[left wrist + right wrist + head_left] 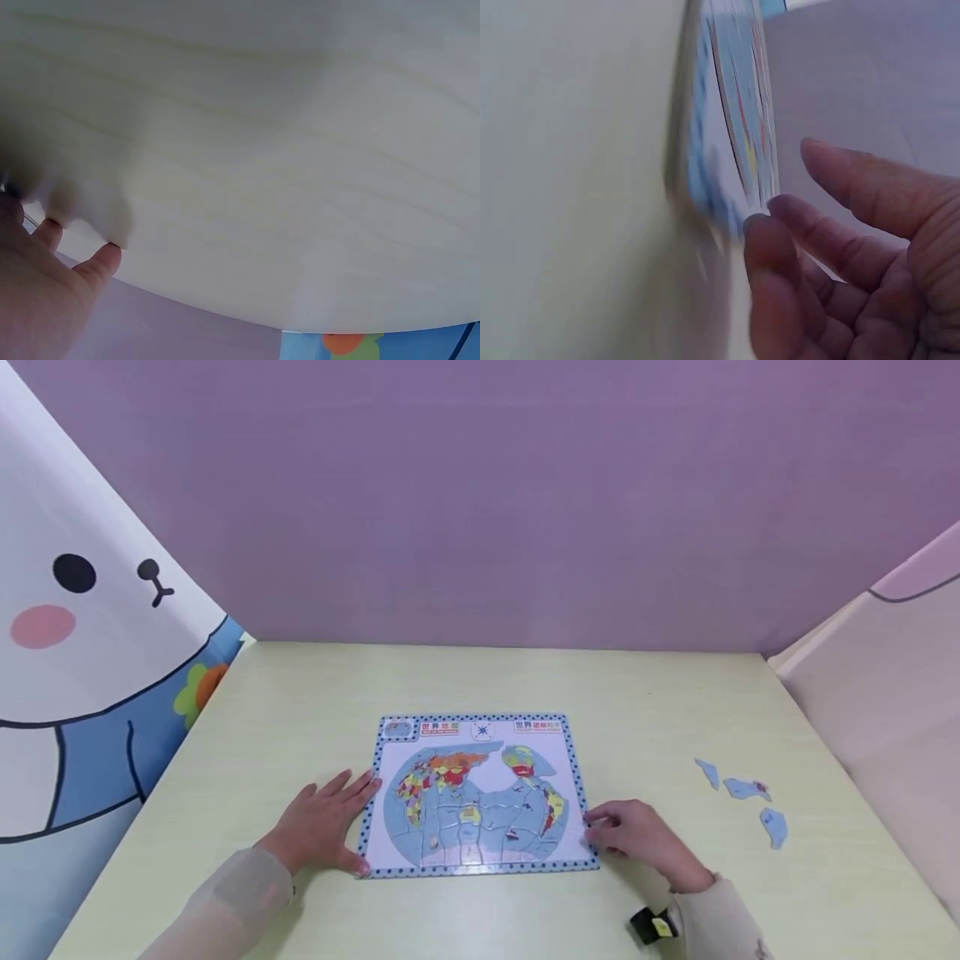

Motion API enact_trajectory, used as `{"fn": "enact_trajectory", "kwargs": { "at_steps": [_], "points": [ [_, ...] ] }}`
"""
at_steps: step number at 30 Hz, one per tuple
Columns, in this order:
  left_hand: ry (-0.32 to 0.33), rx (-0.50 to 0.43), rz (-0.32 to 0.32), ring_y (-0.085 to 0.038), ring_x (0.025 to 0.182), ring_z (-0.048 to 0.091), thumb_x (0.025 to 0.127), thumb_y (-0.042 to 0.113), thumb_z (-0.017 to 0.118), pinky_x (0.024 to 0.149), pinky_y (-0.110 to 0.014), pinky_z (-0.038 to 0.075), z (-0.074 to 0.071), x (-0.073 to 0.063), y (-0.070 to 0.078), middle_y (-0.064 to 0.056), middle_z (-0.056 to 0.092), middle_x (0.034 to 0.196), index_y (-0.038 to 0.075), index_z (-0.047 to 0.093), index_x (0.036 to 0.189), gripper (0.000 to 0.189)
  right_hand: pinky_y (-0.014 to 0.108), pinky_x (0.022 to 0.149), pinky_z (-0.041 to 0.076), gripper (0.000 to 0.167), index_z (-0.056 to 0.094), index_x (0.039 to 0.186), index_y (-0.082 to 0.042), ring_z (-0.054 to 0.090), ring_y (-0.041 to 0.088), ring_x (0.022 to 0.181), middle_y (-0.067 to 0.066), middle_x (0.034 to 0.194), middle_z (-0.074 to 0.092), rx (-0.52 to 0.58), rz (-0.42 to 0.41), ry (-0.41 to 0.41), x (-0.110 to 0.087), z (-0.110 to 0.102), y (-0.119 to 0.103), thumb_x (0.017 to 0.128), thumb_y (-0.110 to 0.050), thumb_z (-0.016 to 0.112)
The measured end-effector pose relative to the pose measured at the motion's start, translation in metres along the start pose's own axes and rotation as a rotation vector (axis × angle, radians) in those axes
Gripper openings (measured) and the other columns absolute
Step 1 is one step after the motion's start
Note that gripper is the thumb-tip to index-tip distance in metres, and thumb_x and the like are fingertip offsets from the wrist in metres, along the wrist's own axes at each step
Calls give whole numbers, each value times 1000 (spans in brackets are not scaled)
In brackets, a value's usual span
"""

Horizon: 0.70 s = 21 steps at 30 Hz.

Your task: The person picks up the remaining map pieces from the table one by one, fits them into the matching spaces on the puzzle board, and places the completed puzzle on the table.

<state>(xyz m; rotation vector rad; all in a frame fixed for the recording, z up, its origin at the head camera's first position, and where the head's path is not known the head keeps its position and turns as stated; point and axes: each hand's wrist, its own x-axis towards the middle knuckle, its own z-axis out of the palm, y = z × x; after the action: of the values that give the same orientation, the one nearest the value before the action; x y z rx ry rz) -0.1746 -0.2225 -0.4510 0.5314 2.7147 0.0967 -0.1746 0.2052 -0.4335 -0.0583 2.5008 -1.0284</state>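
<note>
A world-map jigsaw puzzle (480, 869) with a dotted blue border lies flat on the table. Most of its map is filled, and a white gap (491, 772) shows in the upper middle. My left hand (318, 822) rests at the board's left edge, fingers spread and thumb at the lower corner. In the left wrist view, the fingertips (111, 253) reach down to the tabletop. At the right edge is my right hand (637, 837), its fingers loosely bent. The right wrist view shows thumb (855, 180) and fingers apart, nothing between them, fingertips close to the board's corner.
Three loose blue puzzle pieces lie to the right of the right hand: a narrow one (707, 773), a long one (742, 788) and a rounder one (773, 828). A purple panel (495, 510) stands behind the pale table (300, 693). Printed cloth (97, 693) hangs on the left.
</note>
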Motion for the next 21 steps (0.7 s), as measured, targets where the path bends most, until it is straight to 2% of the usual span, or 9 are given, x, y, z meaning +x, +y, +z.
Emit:
{"fn": "enact_trajectory", "kwargs": {
  "at_steps": [4, 8, 12, 14, 17, 21],
  "points": [
    [9, -3, 3, -40, 139, 26, 59, 70, 74, 100, -70, 27, 3, -2, -2, -9, 34, 153, 9, 37, 147, 114, 28, 56, 49, 36, 64, 114, 7, 57, 16, 63, 1, 76, 63, -5, -21, 65, 0, -29, 25, 84, -12, 71],
    [13, -1, 2, -40, 139, 26, 58, 71, 74, 100, -70, 27, 5, -2, -3, -9, 34, 153, 9, 37, 147, 115, 27, 57, 50, 39, 60, 116, 11, 60, 15, 67, 8, 84, 66, -26, -76, 153, -1, -66, 57, 86, -11, 70],
    [18, 9, 8, -40, 139, 26, 59, 72, 73, 100, -70, 27, 5, -1, -4, -9, 33, 153, 9, 37, 148, 115, 30, 66, 49, 43, 58, 118, 13, 61, 17, 78, 17, 93, 68, -123, -37, 249, -1, -104, 87, 88, -16, 69],
    [21, 15, 11, -40, 139, 26, 59, 73, 72, 100, -70, 27, 5, -2, -5, -9, 34, 153, 9, 37, 148, 115, 37, 71, 49, 49, 55, 121, 13, 62, 26, 84, 24, 100, 66, -167, 24, 249, 1, -121, 98, 91, -24, 66],
    [26, 14, 12, -40, 139, 27, 58, 73, 72, 100, -70, 27, 3, -3, -5, -10, 34, 153, 9, 37, 147, 115, 50, 76, 49, 62, 50, 124, 16, 60, 44, 93, 35, 110, 59, -222, 102, 201, 5, -142, 112, 94, -38, 60],
    [18, -6, 6, -40, 139, 26, 58, 73, 72, 100, -70, 26, 2, -3, -5, -9, 34, 153, 10, 37, 148, 115, 58, 80, 46, 79, 46, 126, 17, 49, 56, 106, 41, 123, 48, -286, 221, 127, 9, -158, 125, 91, -53, 57]
  ]
}}
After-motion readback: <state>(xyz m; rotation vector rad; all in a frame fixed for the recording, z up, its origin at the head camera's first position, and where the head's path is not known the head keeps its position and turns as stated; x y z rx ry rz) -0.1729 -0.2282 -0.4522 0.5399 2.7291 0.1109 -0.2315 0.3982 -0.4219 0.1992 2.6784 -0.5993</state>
